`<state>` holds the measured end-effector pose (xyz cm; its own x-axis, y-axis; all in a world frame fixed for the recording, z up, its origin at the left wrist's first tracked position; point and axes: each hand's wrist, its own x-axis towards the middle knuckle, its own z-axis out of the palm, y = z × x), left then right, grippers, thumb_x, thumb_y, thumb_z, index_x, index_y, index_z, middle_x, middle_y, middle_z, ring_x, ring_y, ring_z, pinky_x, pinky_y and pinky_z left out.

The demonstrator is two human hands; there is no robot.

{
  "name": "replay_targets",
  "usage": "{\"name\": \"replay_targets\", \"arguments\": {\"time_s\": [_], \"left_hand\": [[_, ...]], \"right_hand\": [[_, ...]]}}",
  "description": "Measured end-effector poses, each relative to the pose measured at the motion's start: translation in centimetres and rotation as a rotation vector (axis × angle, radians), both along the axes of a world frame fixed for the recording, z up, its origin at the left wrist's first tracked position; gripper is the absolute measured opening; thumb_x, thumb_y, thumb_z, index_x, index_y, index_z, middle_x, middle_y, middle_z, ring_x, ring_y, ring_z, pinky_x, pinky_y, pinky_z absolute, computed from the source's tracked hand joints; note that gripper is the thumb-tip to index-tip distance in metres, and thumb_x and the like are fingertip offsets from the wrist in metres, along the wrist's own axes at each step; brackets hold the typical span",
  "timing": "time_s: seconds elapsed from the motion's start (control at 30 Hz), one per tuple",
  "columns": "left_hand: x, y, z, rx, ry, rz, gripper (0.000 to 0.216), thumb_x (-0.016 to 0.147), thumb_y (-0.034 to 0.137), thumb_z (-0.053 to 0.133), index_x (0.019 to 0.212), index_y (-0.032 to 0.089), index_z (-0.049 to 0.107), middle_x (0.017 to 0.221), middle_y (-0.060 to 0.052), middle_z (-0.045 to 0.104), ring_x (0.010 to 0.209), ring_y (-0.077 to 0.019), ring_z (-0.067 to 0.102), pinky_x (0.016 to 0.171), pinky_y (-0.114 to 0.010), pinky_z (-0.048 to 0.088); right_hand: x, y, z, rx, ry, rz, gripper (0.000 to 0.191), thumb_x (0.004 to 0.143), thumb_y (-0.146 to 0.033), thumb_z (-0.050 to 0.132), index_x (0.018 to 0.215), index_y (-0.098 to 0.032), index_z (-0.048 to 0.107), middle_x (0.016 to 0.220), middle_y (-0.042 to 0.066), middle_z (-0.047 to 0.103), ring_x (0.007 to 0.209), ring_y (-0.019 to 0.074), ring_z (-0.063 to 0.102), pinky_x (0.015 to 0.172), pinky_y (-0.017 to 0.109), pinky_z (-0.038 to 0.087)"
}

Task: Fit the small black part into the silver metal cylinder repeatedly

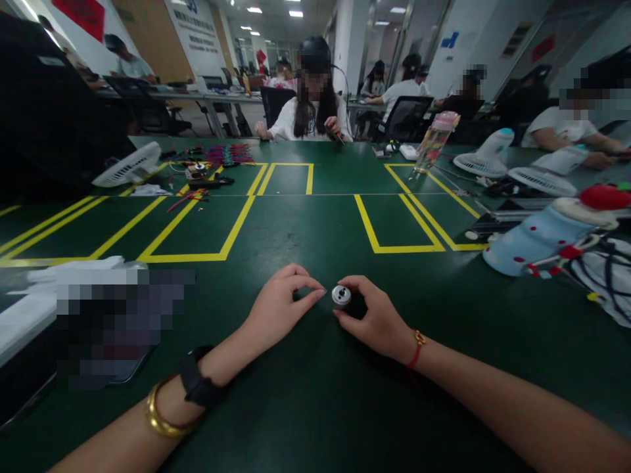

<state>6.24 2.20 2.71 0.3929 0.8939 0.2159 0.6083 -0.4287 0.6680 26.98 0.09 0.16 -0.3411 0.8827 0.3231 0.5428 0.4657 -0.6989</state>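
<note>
Near the middle of the green table [290, 236] stands a short silver metal cylinder [341, 295] with dark holes in its top face. It looks like a small motor. My right hand [377, 318] holds it from the right, thumb at the near side and fingers at the far side. Just left of the cylinder, apart from it, is my left hand [283, 302]. Its thumb and index finger meet in a pinch. Whatever lies between those tips is too small to make out.
Phones [133, 328] and white items [89, 272] lie at left. Wires and small parts [197, 172] sit farther back. A blue bottle [532, 233], white fans [542, 177] and a clear bottle [436, 141] stand right. Across the table sits a person [315, 98].
</note>
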Motion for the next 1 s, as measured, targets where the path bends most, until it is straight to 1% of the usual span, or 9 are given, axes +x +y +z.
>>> {"name": "replay_targets", "arguments": {"time_s": [0.2, 0.43, 0.57, 0.63, 0.7, 0.77, 0.87, 0.93, 1.0], "left_hand": [[0.5, 0.1, -2.1, -0.014, 0.119, -0.063, 0.013, 0.086, 0.029, 0.060, 0.087, 0.024, 0.072, 0.087, -0.003, 0.059, 0.084, -0.0188, 0.055, 0.076, -0.032, 0.044], [0.7, -0.1, -1.8, -0.009, 0.127, -0.087, 0.015, 0.086, 0.031, 0.059, 0.086, 0.025, 0.073, 0.087, -0.003, 0.061, 0.085, -0.0201, 0.056, 0.076, -0.033, 0.044], [0.0, -0.3, -1.2, -0.058, 0.061, -0.074, 0.019, 0.086, 0.034, 0.059, 0.098, 0.025, 0.071, 0.091, -0.004, 0.061, 0.083, -0.0195, 0.057, 0.073, -0.032, 0.046], [-1.5, -0.5, -0.8, -0.081, 0.025, -0.032, 0.024, 0.086, 0.037, 0.058, 0.105, 0.025, 0.068, 0.094, -0.004, 0.061, 0.081, -0.0185, 0.057, 0.071, -0.031, 0.046], [-3.3, -0.7, -0.6, -0.096, 0.012, 0.031, 0.026, 0.088, 0.039, 0.055, 0.105, 0.024, 0.068, 0.095, -0.004, 0.062, 0.080, -0.0180, 0.057, 0.069, -0.031, 0.046], [-5.1, -0.9, -0.6, -0.124, 0.010, 0.097, 0.027, 0.089, 0.041, 0.052, 0.103, 0.023, 0.068, 0.093, -0.004, 0.062, 0.078, -0.0180, 0.058, 0.067, -0.030, 0.045], [-6.3, -1.2, -1.0, -0.154, 0.001, 0.160, 0.028, 0.090, 0.041, 0.051, 0.099, 0.022, 0.068, 0.092, -0.004, 0.063, 0.077, -0.0179, 0.058, 0.066, -0.030, 0.046], [-6.3, -1.3, -1.2, -0.159, -0.007, 0.164, 0.028, 0.090, 0.041, 0.050, 0.099, 0.022, 0.068, 0.093, -0.004, 0.063, 0.078, -0.0181, 0.059, 0.067, -0.030, 0.046], [-5.9, -1.4, -1.4, -0.155, -0.011, 0.153, 0.027, 0.090, 0.040, 0.050, 0.099, 0.022, 0.068, 0.094, -0.004, 0.064, 0.081, -0.0187, 0.059, 0.069, -0.031, 0.046]], "right_hand": [[0.2, 0.0, 0.2, 0.018, 0.007, -0.006, 0.040, 0.073, -0.020, 0.063, 0.111, -0.022, 0.050, 0.106, 0.002, 0.058, 0.096, 0.0116, 0.055, 0.086, 0.029, 0.047], [0.0, -0.2, 0.4, -0.001, 0.006, 0.000, 0.039, 0.074, -0.021, 0.062, 0.112, -0.022, 0.050, 0.107, 0.004, 0.059, 0.095, 0.0136, 0.057, 0.085, 0.032, 0.049], [1.3, 0.0, 1.0, -0.003, 0.067, -0.050, 0.038, 0.075, -0.026, 0.064, 0.111, -0.022, 0.051, 0.106, 0.005, 0.059, 0.094, 0.0148, 0.059, 0.084, 0.033, 0.051], [4.1, 0.4, 1.4, 0.030, 0.091, -0.154, 0.042, 0.075, -0.032, 0.065, 0.113, -0.021, 0.051, 0.109, 0.007, 0.059, 0.096, 0.0160, 0.060, 0.085, 0.035, 0.052], [8.5, 0.9, 1.6, 0.084, 0.078, -0.345, 0.048, 0.073, -0.037, 0.067, 0.114, -0.019, 0.050, 0.110, 0.009, 0.059, 0.094, 0.0173, 0.061, 0.083, 0.036, 0.052], [13.9, 1.3, 1.5, 0.147, 0.015, -0.632, 0.056, 0.067, -0.042, 0.071, 0.114, -0.018, 0.051, 0.103, 0.011, 0.061, 0.086, 0.0181, 0.062, 0.075, 0.034, 0.052], [21.1, 1.5, 0.9, 0.108, -0.182, -0.956, 0.055, 0.064, -0.046, 0.072, 0.108, -0.018, 0.054, 0.091, 0.011, 0.063, 0.073, 0.0188, 0.061, 0.064, 0.034, 0.048], [23.6, 1.1, 0.6, 0.075, -0.259, -1.036, 0.055, 0.063, -0.046, 0.071, 0.107, -0.016, 0.055, 0.091, 0.013, 0.063, 0.072, 0.0204, 0.060, 0.062, 0.036, 0.047], [23.9, 0.6, 0.5, 0.086, -0.284, -1.062, 0.066, 0.062, -0.046, 0.072, 0.115, -0.013, 0.053, 0.105, 0.020, 0.060, 0.084, 0.0255, 0.060, 0.068, 0.040, 0.046]]}}
